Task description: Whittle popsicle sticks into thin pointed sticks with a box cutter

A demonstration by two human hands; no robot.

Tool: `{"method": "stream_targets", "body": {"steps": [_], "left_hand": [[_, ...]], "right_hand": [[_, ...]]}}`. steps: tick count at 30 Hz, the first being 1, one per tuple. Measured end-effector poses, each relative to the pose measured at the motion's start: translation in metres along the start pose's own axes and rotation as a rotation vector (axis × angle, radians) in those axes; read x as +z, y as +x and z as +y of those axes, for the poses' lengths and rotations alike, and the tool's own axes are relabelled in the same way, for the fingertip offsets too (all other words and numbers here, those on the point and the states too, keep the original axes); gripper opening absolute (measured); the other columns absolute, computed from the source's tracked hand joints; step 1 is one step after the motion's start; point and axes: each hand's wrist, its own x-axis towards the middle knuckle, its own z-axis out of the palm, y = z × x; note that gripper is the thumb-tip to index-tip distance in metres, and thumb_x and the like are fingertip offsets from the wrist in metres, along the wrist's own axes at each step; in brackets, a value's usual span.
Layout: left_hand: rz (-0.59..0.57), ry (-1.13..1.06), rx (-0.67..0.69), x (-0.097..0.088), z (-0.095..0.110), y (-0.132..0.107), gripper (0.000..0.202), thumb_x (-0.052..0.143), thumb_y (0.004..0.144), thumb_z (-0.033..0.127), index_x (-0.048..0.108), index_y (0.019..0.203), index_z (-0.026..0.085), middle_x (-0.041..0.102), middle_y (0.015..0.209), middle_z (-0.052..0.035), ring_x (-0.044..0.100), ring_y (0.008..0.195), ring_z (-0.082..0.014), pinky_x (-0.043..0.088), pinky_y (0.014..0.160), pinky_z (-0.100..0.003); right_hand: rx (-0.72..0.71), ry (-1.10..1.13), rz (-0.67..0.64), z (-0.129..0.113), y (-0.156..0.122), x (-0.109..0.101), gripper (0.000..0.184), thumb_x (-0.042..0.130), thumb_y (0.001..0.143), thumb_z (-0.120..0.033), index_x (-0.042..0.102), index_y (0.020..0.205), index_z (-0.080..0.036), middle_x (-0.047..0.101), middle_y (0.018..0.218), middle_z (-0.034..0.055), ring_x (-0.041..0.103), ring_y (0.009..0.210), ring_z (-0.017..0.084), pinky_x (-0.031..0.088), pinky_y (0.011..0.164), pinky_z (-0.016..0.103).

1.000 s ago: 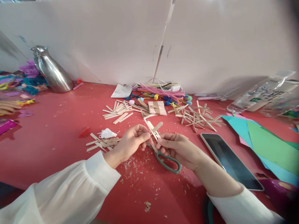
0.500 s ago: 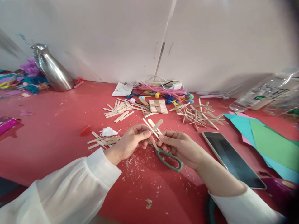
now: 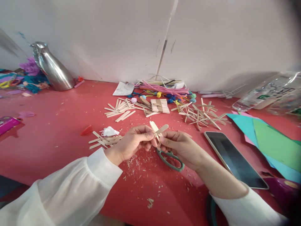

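Note:
Over the red table [image 3: 58, 131], my left hand [image 3: 133, 144] and my right hand [image 3: 181, 147] meet at the middle and both pinch a small piece of crossed wooden craft sticks [image 3: 158, 128]. The sticks fan upward from between my fingertips. Green-handled scissors [image 3: 170, 158] lie on the table just under my right hand, their blades hidden by my fingers. Wood shavings are scattered below my hands.
Loose craft sticks [image 3: 118, 110], a stack of sticks [image 3: 160, 106], thin crossed sticks [image 3: 199, 114] and pink pipe cleaners [image 3: 164, 89] lie behind. A phone [image 3: 235, 160] and coloured paper [image 3: 272, 141] are right, a steel jug [image 3: 53, 70] far left, a plastic bottle [image 3: 263, 92] far right.
The stick piece has turned between my fingers and now points more upright; a long thin stick no longer shows. My hands have drawn slightly closer together.

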Motion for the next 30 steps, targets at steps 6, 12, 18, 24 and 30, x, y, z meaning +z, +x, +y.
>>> {"method": "stream_targets", "body": {"steps": [6, 12, 18, 24, 30], "left_hand": [[-0.028, 0.086, 0.095, -0.004, 0.002, 0.0, 0.011, 0.06, 0.075, 0.024, 0.059, 0.069, 0.014, 0.063, 0.061, 0.0002, 0.051, 0.049, -0.006, 0.038, 0.05, -0.02], [-0.021, 0.069, 0.066, -0.006, 0.001, 0.001, 0.013, 0.061, 0.074, 0.025, 0.058, 0.068, 0.014, 0.062, 0.06, -0.0001, 0.05, 0.048, -0.0067, 0.038, 0.048, -0.02], [-0.019, 0.142, 0.119, -0.005, 0.001, 0.001, 0.016, 0.058, 0.078, 0.026, 0.055, 0.068, 0.014, 0.062, 0.062, -0.0005, 0.051, 0.05, -0.0068, 0.04, 0.051, -0.021], [0.124, 0.427, 0.359, 0.003, -0.005, -0.002, 0.02, 0.062, 0.079, 0.028, 0.052, 0.092, 0.018, 0.063, 0.081, -0.0018, 0.059, 0.071, -0.0115, 0.046, 0.065, -0.024], [0.305, 0.776, 0.465, 0.001, -0.005, -0.003, 0.016, 0.054, 0.084, 0.031, 0.059, 0.092, 0.017, 0.064, 0.084, -0.0038, 0.058, 0.075, -0.0139, 0.045, 0.069, -0.025]], "right_hand": [[-0.068, -0.044, 0.109, 0.002, -0.002, 0.005, 0.024, 0.072, 0.065, -0.043, 0.067, 0.065, -0.019, 0.057, 0.058, -0.0022, 0.046, 0.053, 0.008, 0.036, 0.051, 0.024], [-0.1, -0.084, 0.096, -0.001, -0.002, 0.01, 0.022, 0.072, 0.064, -0.041, 0.068, 0.064, -0.019, 0.059, 0.058, -0.002, 0.047, 0.055, 0.008, 0.038, 0.056, 0.024], [-0.067, -0.026, 0.044, -0.002, -0.002, 0.009, 0.023, 0.072, 0.065, -0.041, 0.068, 0.065, -0.018, 0.061, 0.062, -0.0005, 0.051, 0.055, 0.008, 0.041, 0.055, 0.024], [-0.047, 0.055, 0.106, -0.002, -0.001, 0.006, 0.027, 0.073, 0.062, -0.044, 0.065, 0.065, -0.019, 0.06, 0.061, -0.0017, 0.05, 0.052, 0.007, 0.041, 0.051, 0.021], [-0.051, 0.014, 0.139, -0.004, -0.001, 0.011, 0.03, 0.073, 0.061, -0.045, 0.064, 0.061, -0.016, 0.061, 0.053, 0.0007, 0.051, 0.048, 0.008, 0.04, 0.047, 0.022]]}}
